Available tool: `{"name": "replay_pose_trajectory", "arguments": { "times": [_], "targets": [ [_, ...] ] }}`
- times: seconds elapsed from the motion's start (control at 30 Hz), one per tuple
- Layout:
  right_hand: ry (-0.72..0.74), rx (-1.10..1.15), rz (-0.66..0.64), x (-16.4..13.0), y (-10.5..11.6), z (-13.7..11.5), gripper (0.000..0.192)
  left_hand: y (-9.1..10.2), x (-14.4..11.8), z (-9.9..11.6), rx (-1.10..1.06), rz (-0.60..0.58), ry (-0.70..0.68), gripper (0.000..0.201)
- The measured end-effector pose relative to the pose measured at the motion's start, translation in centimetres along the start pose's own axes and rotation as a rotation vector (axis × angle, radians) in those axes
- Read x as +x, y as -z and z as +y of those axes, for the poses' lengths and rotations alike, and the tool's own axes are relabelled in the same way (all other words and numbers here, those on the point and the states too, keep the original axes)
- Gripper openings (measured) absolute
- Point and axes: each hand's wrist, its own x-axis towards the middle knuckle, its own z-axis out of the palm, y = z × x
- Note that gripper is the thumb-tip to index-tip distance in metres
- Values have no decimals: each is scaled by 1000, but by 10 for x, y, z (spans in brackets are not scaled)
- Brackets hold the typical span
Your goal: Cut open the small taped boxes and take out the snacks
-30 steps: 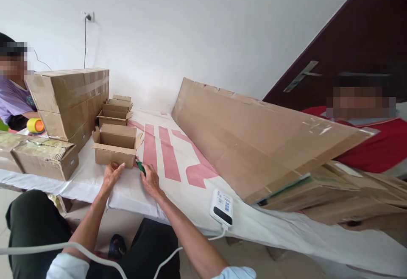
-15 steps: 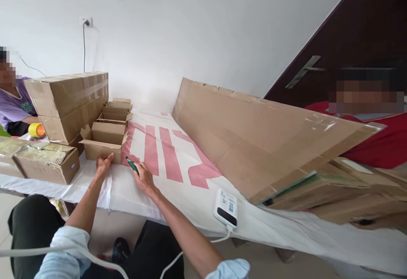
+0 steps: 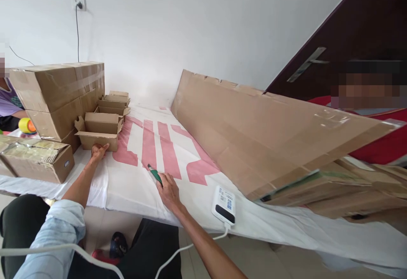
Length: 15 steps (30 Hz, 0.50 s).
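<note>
1. Left hand (image 3: 98, 151): left of centre in the frame, palm down on the white sheet (image 3: 133, 185), fingers spread and released, fingertips touching the lower front edge of the small open box (image 3: 99, 129). It grips nothing.
2. Small open box: plain brown corrugated card, flaps folded outward, rectangular, long axis running across the frame. It lies directly beyond my left fingers; my left hand is much the nearer of the two.
3. Right hand (image 3: 169, 191): lower centre of the frame, well apart from the box, fingers clenched around a green pen (image 3: 154, 174). The pen is slim and smooth, its tip pointing toward the upper left, at the box.
4. White sheet: thin, slightly creased, printed with broad pink stripes, covering the counter.
5. Two more open boxes (image 3: 113, 103): same card, lined up just behind the first, toward the wall.
6. Taped cartons (image 3: 60, 96): large, sealed, stacked at the frame's left, just beside the small boxes.
7. Long flat cardboard slab (image 3: 263, 135): tilted, filling the right half, glossy tape on its surface.
8. White device (image 3: 225, 204): glossy plastic, cabled, lower centre, near my right wrist.
</note>
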Motion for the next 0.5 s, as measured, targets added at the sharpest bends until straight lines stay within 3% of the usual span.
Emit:
{"name": "replay_pose_trajectory", "arguments": {
  "times": [0.3,0.5],
  "targets": [
    [-51,13,-5,-1,2,-3,39,1,29,24,71,-45,141,43],
    [-62,33,24,-1,0,-4,38,1,26,33,101,-58,128,43]
  ]
}}
